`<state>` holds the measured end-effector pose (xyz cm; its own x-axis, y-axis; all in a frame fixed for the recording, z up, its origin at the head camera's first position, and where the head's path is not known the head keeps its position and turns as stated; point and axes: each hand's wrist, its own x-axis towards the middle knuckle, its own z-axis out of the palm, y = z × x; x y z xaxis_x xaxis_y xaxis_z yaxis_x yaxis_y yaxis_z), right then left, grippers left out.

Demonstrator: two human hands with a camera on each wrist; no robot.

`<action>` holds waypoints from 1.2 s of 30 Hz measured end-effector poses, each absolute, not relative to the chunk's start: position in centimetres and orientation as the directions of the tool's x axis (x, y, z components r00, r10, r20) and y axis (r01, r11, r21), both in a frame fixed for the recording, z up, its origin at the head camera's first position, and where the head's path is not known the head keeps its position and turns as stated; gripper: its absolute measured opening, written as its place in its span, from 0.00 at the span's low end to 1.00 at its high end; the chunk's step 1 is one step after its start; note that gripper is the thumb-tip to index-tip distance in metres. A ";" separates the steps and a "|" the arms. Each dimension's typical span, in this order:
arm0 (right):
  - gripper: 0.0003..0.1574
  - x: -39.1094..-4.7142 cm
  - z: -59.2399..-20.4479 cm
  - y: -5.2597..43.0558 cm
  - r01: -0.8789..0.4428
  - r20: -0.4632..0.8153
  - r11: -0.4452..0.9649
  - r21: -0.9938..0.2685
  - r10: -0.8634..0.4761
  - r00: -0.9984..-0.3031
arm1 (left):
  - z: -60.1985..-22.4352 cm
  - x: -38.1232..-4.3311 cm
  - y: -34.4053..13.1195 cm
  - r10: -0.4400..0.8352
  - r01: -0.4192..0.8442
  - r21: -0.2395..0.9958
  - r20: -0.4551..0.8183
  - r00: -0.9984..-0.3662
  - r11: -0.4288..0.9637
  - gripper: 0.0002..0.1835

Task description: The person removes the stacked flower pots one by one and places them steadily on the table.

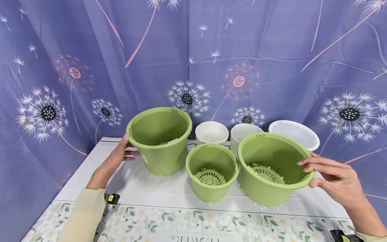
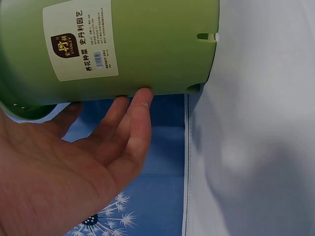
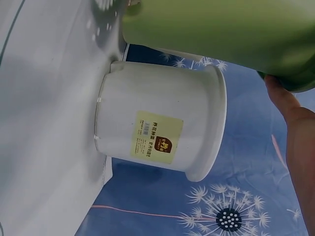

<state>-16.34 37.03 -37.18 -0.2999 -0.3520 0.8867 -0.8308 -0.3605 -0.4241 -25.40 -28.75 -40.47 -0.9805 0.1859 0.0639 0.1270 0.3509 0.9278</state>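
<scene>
Three green plastic flowerpots stand mouth up on the table: a large left pot [image 1: 161,158], a small middle pot [image 1: 211,193] and a right pot [image 1: 266,193]. At the left pot's outer side, my left hand [image 1: 113,159] touches it, thumb by the rim. Its loosely bent fingers rest against the wall near a label [image 2: 81,42] in the left wrist view. My right hand [image 1: 340,176] pinches the right pot's rim, with fingertips over the inner edge and the thumb outside below it.
Behind the green pots are two small white faceted pots [image 1: 211,132] and a larger white pot [image 3: 162,88] with a yellowish label. A blue dandelion-print curtain [image 1: 145,77] hangs behind the table. The front of the tablecloth [image 1: 169,223] has a floral band.
</scene>
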 end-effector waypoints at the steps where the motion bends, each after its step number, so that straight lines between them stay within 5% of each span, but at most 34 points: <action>1: 0.21 -16.4 -37.2 37.0 -0.830 0.885 -0.358 -0.428 -0.354 -0.303 | -40.5 -25.4 -28.7 0.185 0.125 0.927 0.062 -0.981 0.352 0.47; 36: 0.23 -16.9 -39.7 40.3 -0.742 0.747 -0.265 -0.616 -0.494 -0.445 | -40.4 -25.4 -28.9 0.194 0.131 0.923 0.063 -0.979 0.361 0.46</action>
<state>-16.92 40.34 -39.66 -0.4445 -0.4940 0.7472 -0.7418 -0.2646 -0.6162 -25.42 -28.87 -40.40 -0.9789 0.1944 0.0630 0.1311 0.3606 0.9234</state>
